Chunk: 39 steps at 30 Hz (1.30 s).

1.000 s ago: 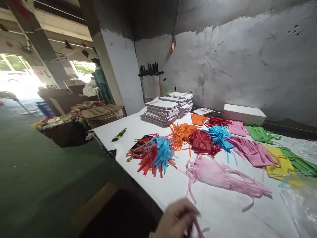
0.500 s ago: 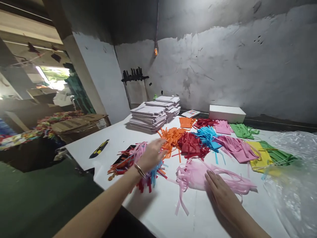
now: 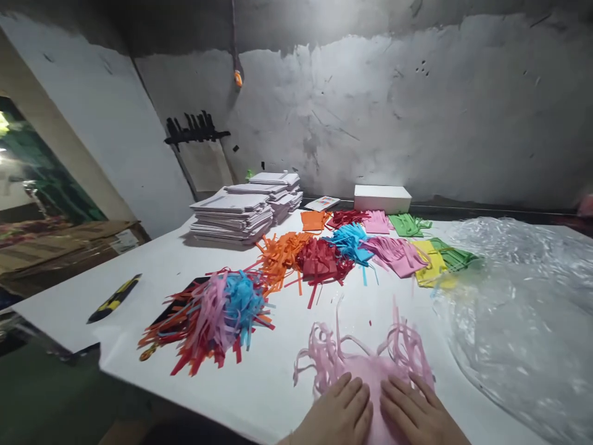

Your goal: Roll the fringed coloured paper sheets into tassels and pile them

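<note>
Both of my hands lie flat, side by side, on a pale pink fringed paper bundle [image 3: 365, 355] at the near edge of the white table [image 3: 296, 346]. My left hand [image 3: 340, 414] has its fingers stretched out on the bundle's left part. My right hand [image 3: 414, 414] rests with spread fingers on its right part. The pink fringe strips fan away from me. To the left lies a mixed pile of red, orange, pink and blue fringed paper [image 3: 215, 312].
Further back lie orange [image 3: 280, 253], red [image 3: 319, 259], blue [image 3: 349, 238], magenta [image 3: 396, 253], yellow [image 3: 430, 266] and green [image 3: 407, 224] fringe piles. White card stacks [image 3: 231, 216] and a white box [image 3: 382, 198] stand near the wall. Clear plastic film [image 3: 519, 309] covers the right side. A yellow-black cutter [image 3: 113, 298] lies at the left.
My left hand came back from the mixed pile, where pink fringe now lies on top. Both hands now rest on the pink bundle, drawn nearer the table edge. The view turned right.
</note>
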Each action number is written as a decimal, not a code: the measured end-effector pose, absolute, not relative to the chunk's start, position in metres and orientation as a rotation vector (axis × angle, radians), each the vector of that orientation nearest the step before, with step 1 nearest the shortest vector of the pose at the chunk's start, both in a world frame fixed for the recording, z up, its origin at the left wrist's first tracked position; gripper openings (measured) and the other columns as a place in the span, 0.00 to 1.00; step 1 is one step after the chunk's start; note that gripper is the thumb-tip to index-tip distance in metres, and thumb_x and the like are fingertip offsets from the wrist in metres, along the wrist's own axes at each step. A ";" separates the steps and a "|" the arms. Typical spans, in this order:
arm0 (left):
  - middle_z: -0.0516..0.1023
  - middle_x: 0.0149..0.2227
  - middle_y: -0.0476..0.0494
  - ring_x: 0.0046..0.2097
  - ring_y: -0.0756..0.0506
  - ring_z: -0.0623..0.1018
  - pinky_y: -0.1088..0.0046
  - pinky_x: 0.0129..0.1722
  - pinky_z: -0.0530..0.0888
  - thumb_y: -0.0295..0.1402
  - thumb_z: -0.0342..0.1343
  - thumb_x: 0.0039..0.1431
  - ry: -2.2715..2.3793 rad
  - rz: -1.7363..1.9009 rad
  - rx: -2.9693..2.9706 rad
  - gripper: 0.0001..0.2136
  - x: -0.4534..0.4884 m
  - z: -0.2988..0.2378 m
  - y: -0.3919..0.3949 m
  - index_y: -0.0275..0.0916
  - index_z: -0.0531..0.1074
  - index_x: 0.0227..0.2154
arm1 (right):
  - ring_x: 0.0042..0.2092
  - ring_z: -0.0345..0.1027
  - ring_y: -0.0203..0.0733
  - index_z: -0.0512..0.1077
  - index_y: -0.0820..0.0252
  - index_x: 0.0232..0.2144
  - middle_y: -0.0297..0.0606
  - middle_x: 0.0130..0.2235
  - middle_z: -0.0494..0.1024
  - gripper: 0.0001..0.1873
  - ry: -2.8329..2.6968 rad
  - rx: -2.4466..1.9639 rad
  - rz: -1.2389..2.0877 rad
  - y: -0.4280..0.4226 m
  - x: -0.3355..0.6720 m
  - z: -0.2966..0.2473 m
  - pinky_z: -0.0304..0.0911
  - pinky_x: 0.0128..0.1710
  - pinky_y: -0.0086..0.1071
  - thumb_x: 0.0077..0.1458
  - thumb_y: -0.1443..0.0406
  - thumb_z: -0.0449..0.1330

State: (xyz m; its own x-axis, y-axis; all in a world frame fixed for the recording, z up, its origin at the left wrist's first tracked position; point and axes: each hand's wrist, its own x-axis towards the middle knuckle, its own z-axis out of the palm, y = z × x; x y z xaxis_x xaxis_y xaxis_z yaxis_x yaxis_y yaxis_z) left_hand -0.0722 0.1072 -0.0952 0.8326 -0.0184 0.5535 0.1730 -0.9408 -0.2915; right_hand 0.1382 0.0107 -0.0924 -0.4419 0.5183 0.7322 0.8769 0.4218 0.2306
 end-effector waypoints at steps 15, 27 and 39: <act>0.80 0.46 0.41 0.39 0.44 0.74 0.68 0.39 0.75 0.27 0.52 0.64 -0.339 -0.802 -3.118 0.05 -0.078 -0.077 0.057 0.38 0.72 0.39 | 0.45 0.75 0.44 0.74 0.55 0.49 0.36 0.50 0.80 0.18 -2.266 -1.456 -0.693 -0.058 0.156 -0.074 0.64 0.46 0.36 0.61 0.54 0.57; 0.77 0.51 0.45 0.48 0.41 0.73 0.59 0.48 0.67 0.33 0.51 0.66 -0.684 -0.295 -3.225 0.07 -0.048 -0.019 0.089 0.41 0.72 0.43 | 0.47 0.74 0.42 0.76 0.59 0.41 0.38 0.42 0.83 0.20 -1.925 -1.357 -0.590 -0.047 0.125 -0.092 0.54 0.61 0.41 0.60 0.75 0.46; 0.73 0.57 0.32 0.56 0.33 0.71 0.50 0.53 0.68 0.39 0.50 0.65 -1.029 -0.516 -2.728 0.17 -0.101 -0.026 0.103 0.36 0.71 0.52 | 0.47 0.75 0.41 0.76 0.60 0.40 0.39 0.41 0.83 0.21 -1.928 -1.346 -0.603 -0.049 0.127 -0.097 0.55 0.61 0.40 0.58 0.77 0.45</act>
